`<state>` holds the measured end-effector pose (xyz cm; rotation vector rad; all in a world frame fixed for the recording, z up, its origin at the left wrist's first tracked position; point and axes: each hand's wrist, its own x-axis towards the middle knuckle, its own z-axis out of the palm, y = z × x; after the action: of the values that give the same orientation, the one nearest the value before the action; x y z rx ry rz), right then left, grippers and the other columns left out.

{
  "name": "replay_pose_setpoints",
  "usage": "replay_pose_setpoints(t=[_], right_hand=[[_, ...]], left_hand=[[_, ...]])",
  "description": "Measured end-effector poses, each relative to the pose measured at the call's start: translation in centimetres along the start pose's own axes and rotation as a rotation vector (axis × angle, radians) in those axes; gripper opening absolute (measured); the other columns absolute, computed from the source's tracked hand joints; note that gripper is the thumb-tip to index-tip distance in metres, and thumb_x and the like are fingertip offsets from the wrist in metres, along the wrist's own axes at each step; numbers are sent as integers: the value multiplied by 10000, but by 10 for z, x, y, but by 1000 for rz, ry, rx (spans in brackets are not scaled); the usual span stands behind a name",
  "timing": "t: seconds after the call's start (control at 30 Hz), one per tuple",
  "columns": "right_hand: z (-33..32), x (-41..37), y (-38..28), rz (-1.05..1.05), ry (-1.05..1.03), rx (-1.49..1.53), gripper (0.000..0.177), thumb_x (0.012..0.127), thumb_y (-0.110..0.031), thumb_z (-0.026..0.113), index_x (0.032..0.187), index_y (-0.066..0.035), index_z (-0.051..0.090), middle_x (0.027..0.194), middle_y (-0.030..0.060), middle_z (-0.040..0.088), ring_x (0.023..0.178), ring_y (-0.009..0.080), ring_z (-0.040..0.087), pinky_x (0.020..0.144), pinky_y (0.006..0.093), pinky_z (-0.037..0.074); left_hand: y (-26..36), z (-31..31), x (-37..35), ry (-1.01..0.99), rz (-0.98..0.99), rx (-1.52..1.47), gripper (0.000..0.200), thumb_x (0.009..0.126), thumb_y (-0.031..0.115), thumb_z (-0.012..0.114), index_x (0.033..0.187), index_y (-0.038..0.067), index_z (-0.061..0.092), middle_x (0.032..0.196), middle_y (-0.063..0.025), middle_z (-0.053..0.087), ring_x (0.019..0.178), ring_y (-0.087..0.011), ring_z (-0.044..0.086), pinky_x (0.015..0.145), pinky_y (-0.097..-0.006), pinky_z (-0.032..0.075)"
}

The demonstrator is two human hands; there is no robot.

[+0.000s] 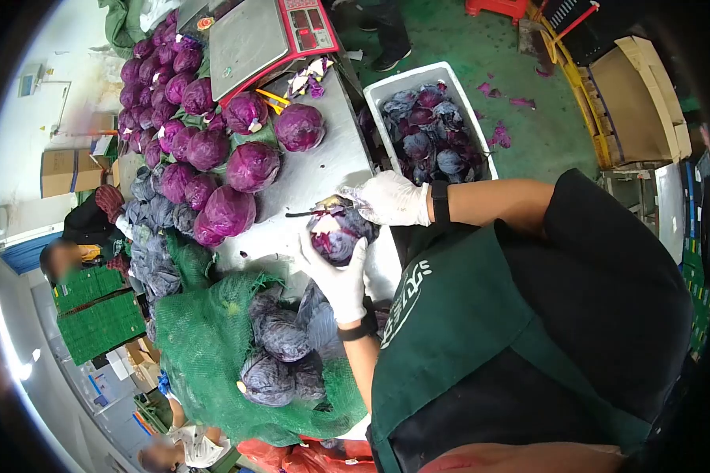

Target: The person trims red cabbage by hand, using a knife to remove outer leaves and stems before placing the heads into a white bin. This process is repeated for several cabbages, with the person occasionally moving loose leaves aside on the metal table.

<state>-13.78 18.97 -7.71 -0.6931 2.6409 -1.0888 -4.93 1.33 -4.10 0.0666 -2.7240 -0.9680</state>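
Green apron (469,307) closest, near cabbage (341,246) | left hand (341,285) half-open, cupping it | right hand (390,199) curled round knife (303,214) at it | trimming, I reckon; next cut wants steady cupping

We have a bare strip of counter (335,150) between the purple cabbages (208,150) and the white bin (410,76), where a hand could pass toward the scale (248,47). Yellow handles (273,101) and scraps (311,77) obstruct its far end. The knife (300,214), in our right hand (390,199), juts over the counter toward the purple cabbages. Beside our left hand (335,276), the green net sack (205,347) and its dark cabbages (284,335) block the way; a smaller gap separates sack and purple cabbages.
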Motion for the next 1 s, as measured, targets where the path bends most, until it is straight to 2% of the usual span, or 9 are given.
replay_pose_setpoints(t=[0.17,0.27,0.33,0.43,0.5,0.53,0.6,0.7,1.0], right_hand=[[-5,-2,52,103,91,89,217,811,-241,570,890,-64,668,761,234,645,753,437,638,677,510,497],[-31,-16,78,185,21,-180,173,806,-214,559,891,-109,667,728,199,650,724,422,646,659,509,506],[-44,-22,83,167,164,-231,164,799,-210,566,882,-115,672,711,181,649,696,412,646,640,491,512],[-46,-12,46,-72,240,38,207,789,-196,595,957,-117,688,744,176,659,725,386,657,667,438,534],[-54,-11,2,-127,80,232,243,763,-187,606,964,-79,689,783,194,662,742,372,659,697,418,536],[-41,-1,4,-159,-168,8,290,776,-174,607,1026,-56,695,801,199,670,743,372,659,688,427,533],[-25,1,-10,-110,-188,-32,594,791,-137,571,1377,-84,496,744,172,652,702,361,651,630,462,512],[-8,2,-19,-143,-159,-77,289,792,-131,586,1062,-30,611,757,177,658,685,359,661,611,449,523],[13,32,17,-114,-159,-90,379,778,-72,564,1155,-63,609,861,206,672,726,353,667,677,437,527]], left_hand=[[-41,-1,1,-11,-110,-185,823,716,198,869,1368,-23,417,1282,-178,499,1208,-284,478,1085,-397,341],[-52,-12,-11,-30,-118,-207,825,731,187,859,1391,-11,406,1315,-161,491,1229,-277,466,1094,-395,333],[-50,-10,-14,-32,-87,-179,816,732,175,856,1394,-2,414,1325,-154,487,1239,-277,461,1094,-392,334],[-23,-5,-10,-36,-27,88,855,677,231,867,1396,48,442,1360,-217,451,1266,-388,433,1088,-469,335],[-9,2,-4,-53,-41,165,919,637,246,879,1406,37,421,1372,-257,427,1275,-436,407,1084,-505,330],[-8,4,-2,-53,-31,160,919,637,246,879,1406,37,421,1372,-257,427,1275,-436,407,1084,-505,330],[-9,6,-1,-38,-37,170,943,639,248,884,1407,1,395,1318,-265,484,1245,-414,457,1079,-471,350],[-8,5,0,-30,-7,179,975,626,240,890,1405,-38,372,1321,-271,485,1225,-422,475,1062,-466,372],[5,4,5,-98,34,316,910,580,294,865,1336,15,443,1334,-222,460,1222,-450,432,1047,-526,371]])
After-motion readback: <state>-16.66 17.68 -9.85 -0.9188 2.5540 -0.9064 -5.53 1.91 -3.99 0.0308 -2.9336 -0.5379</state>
